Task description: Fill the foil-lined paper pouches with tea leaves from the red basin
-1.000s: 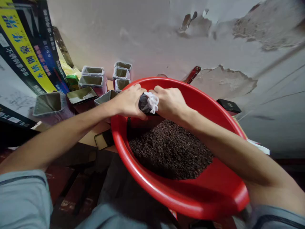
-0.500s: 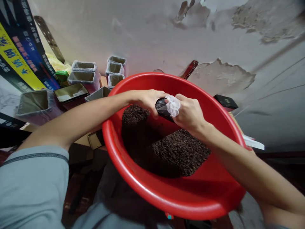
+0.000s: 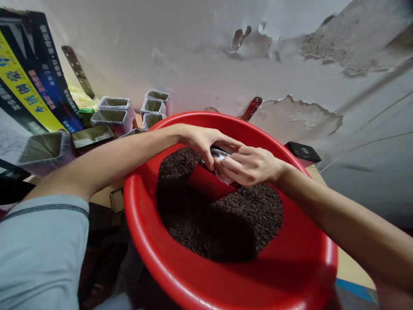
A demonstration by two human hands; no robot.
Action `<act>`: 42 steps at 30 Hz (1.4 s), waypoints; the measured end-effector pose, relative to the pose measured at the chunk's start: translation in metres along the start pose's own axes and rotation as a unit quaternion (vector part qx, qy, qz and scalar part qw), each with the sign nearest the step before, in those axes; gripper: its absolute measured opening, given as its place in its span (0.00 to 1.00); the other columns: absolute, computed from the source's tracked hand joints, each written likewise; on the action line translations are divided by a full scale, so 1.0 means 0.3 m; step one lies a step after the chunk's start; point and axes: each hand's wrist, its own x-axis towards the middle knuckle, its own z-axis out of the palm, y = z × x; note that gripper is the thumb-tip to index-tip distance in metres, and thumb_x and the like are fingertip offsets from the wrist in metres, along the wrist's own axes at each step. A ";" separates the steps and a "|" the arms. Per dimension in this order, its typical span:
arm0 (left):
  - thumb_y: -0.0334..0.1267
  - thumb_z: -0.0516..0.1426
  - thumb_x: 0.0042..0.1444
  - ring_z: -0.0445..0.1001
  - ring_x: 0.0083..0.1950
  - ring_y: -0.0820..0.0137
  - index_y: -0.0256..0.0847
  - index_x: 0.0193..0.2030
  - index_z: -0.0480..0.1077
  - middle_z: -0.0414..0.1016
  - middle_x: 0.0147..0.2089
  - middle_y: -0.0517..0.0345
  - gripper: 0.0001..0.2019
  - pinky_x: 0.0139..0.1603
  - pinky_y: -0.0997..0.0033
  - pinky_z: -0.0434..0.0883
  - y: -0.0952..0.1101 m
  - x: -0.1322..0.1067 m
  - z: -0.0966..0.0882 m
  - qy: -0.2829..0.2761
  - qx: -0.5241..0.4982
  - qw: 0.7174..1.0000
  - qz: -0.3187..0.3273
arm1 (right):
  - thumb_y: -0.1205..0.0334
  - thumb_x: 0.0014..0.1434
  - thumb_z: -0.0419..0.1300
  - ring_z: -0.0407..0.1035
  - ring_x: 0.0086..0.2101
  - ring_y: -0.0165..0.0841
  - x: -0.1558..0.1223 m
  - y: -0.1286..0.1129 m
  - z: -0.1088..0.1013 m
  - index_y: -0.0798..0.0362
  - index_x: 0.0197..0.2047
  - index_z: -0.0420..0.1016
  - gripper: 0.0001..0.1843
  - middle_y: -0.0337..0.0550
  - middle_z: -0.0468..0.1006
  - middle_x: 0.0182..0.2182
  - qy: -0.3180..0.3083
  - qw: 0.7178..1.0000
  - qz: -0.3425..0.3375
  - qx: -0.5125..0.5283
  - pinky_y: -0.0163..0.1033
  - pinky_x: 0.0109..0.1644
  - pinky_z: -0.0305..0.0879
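A big red plastic basin (image 3: 232, 284) sits in front of me, holding a heap of dark loose tea leaves (image 3: 226, 219). Over its far side my left hand (image 3: 203, 142) and my right hand (image 3: 248, 165) meet, both pinched on a small clear plastic bag (image 3: 221, 154) with dark leaves in it. The bag is mostly hidden between the fingers. Both forearms reach across the basin rim.
Several square tins lined with plastic (image 3: 112, 120) stand at the back left on a wooden table, with an open tin (image 3: 45, 148) nearer. Printed cartons (image 3: 29, 82) lean at far left. A black object (image 3: 303, 151) lies behind the basin. A peeling wall rises behind.
The hands have dropped lower over the basin and closed round the bag, hiding its white gathered top. The leaf heap now shows a mound at the left. The view shifted slightly.
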 end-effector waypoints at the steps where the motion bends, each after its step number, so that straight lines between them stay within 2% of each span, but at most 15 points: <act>1: 0.38 0.71 0.38 0.71 0.66 0.53 0.47 0.71 0.66 0.76 0.64 0.53 0.48 0.65 0.52 0.68 0.001 0.007 0.004 -0.015 -0.029 0.999 0.007 | 0.64 0.76 0.47 0.59 0.23 0.27 -0.003 0.007 -0.004 0.51 0.35 0.74 0.19 0.35 0.65 0.23 0.008 0.999 -0.027 -0.028 0.41 0.27 0.52; 6: 0.33 0.72 0.33 0.75 0.60 0.52 0.42 0.60 0.77 0.82 0.52 0.53 0.40 0.61 0.51 0.72 0.001 0.065 -0.028 -0.092 -0.147 0.985 0.003 | 0.66 0.72 0.55 0.62 0.28 0.27 0.002 0.041 -0.017 0.49 0.36 0.71 0.11 0.34 0.71 0.27 0.125 0.971 -0.138 -0.148 0.38 0.31 0.54; 8: 0.30 0.73 0.30 0.76 0.58 0.52 0.41 0.53 0.80 0.83 0.48 0.54 0.36 0.61 0.50 0.72 0.013 0.095 -0.049 -0.101 -0.153 0.983 -0.008 | 0.66 0.71 0.57 0.62 0.29 0.28 0.012 0.059 -0.028 0.49 0.37 0.71 0.08 0.33 0.72 0.28 0.134 0.962 -0.182 -0.154 0.39 0.32 0.54; 12: 0.23 0.71 0.28 0.77 0.54 0.53 0.40 0.41 0.83 0.82 0.40 0.57 0.26 0.61 0.51 0.73 0.055 0.144 -0.053 -0.075 -0.090 0.993 -0.018 | 0.64 0.74 0.54 0.59 0.29 0.29 0.020 0.103 -0.066 0.48 0.37 0.67 0.10 0.33 0.72 0.30 0.081 0.964 -0.228 -0.109 0.40 0.35 0.54; 16: 0.26 0.73 0.27 0.78 0.47 0.58 0.41 0.32 0.82 0.81 0.34 0.61 0.19 0.54 0.57 0.76 0.073 0.153 -0.007 -0.073 -0.067 0.995 0.003 | 0.64 0.74 0.53 0.56 0.28 0.30 0.026 0.136 -0.106 0.48 0.34 0.65 0.13 0.33 0.68 0.27 0.020 0.973 -0.231 -0.009 0.41 0.31 0.47; 20: 0.30 0.74 0.31 0.75 0.37 0.64 0.44 0.28 0.81 0.79 0.30 0.62 0.14 0.43 0.61 0.78 0.054 0.147 0.035 -0.038 -0.066 0.995 0.066 | 0.65 0.72 0.54 0.53 0.26 0.31 0.071 0.135 -0.139 0.47 0.32 0.68 0.14 0.33 0.69 0.26 -0.117 0.971 -0.196 0.075 0.42 0.29 0.43; 23: 0.33 0.74 0.36 0.73 0.34 0.66 0.43 0.29 0.82 0.78 0.28 0.61 0.11 0.40 0.61 0.77 0.039 0.138 0.048 -0.013 -0.036 0.995 0.093 | 0.65 0.72 0.53 0.50 0.26 0.31 0.116 0.121 -0.154 0.47 0.31 0.70 0.15 0.34 0.69 0.25 -0.224 0.958 -0.138 0.116 0.43 0.30 0.42; 26: 0.30 0.72 0.37 0.73 0.37 0.65 0.40 0.26 0.79 0.76 0.28 0.59 0.09 0.42 0.61 0.75 0.032 0.121 0.065 0.026 -0.046 0.992 0.112 | 0.64 0.73 0.51 0.51 0.26 0.31 0.131 0.105 -0.159 0.47 0.31 0.72 0.17 0.36 0.69 0.25 -0.261 0.948 -0.061 0.170 0.43 0.31 0.43; 31: 0.26 0.69 0.35 0.74 0.37 0.65 0.38 0.27 0.77 0.76 0.28 0.60 0.10 0.42 0.63 0.73 0.010 0.090 0.114 0.091 -0.112 0.979 0.142 | 0.53 0.75 0.49 0.60 0.25 0.31 0.062 0.043 -0.169 0.48 0.34 0.74 0.20 0.39 0.73 0.24 -0.168 0.976 0.053 0.127 0.43 0.29 0.48; 33: 0.26 0.68 0.34 0.74 0.35 0.66 0.38 0.32 0.79 0.77 0.29 0.60 0.14 0.40 0.65 0.71 -0.001 0.081 0.130 0.111 -0.110 0.978 0.140 | 0.48 0.74 0.51 0.65 0.25 0.32 0.025 0.000 -0.194 0.48 0.38 0.75 0.19 0.42 0.78 0.27 -0.113 0.978 0.153 0.086 0.41 0.29 0.51; 35: 0.26 0.67 0.34 0.72 0.33 0.68 0.38 0.37 0.80 0.77 0.29 0.61 0.18 0.37 0.67 0.69 -0.009 0.075 0.139 0.129 -0.097 0.978 0.134 | 0.42 0.71 0.54 0.68 0.24 0.33 0.007 -0.046 -0.229 0.50 0.45 0.75 0.20 0.43 0.79 0.27 -0.082 0.948 0.293 0.093 0.40 0.27 0.55; 36: 0.26 0.66 0.34 0.71 0.31 0.69 0.37 0.38 0.79 0.77 0.29 0.62 0.19 0.36 0.67 0.68 -0.011 0.074 0.141 0.139 -0.092 0.977 0.134 | 0.39 0.69 0.55 0.69 0.22 0.33 0.008 -0.067 -0.245 0.51 0.48 0.73 0.23 0.42 0.79 0.26 -0.085 0.918 0.365 0.126 0.40 0.27 0.57; 38: 0.26 0.65 0.34 0.70 0.30 0.70 0.37 0.35 0.78 0.75 0.27 0.63 0.16 0.35 0.68 0.67 -0.011 0.073 0.143 0.153 -0.087 0.975 0.136 | 0.33 0.66 0.54 0.69 0.19 0.34 0.031 -0.104 -0.265 0.52 0.52 0.70 0.30 0.39 0.77 0.21 -0.119 0.835 0.490 0.220 0.40 0.25 0.62; 40: 0.26 0.64 0.35 0.70 0.30 0.70 0.37 0.30 0.76 0.74 0.27 0.63 0.11 0.35 0.68 0.67 -0.010 0.076 0.144 0.155 -0.085 0.975 0.138 | 0.30 0.62 0.57 0.70 0.19 0.36 0.072 -0.133 -0.258 0.52 0.53 0.68 0.34 0.38 0.76 0.20 -0.154 0.762 0.567 0.272 0.39 0.24 0.63; 42: 0.27 0.63 0.35 0.71 0.30 0.69 0.38 0.25 0.74 0.74 0.25 0.63 0.07 0.35 0.67 0.67 -0.010 0.079 0.147 0.162 -0.073 0.975 0.134 | 0.32 0.54 0.67 0.71 0.21 0.38 0.109 -0.153 -0.231 0.52 0.51 0.68 0.35 0.41 0.77 0.23 -0.158 0.750 0.596 0.239 0.39 0.22 0.62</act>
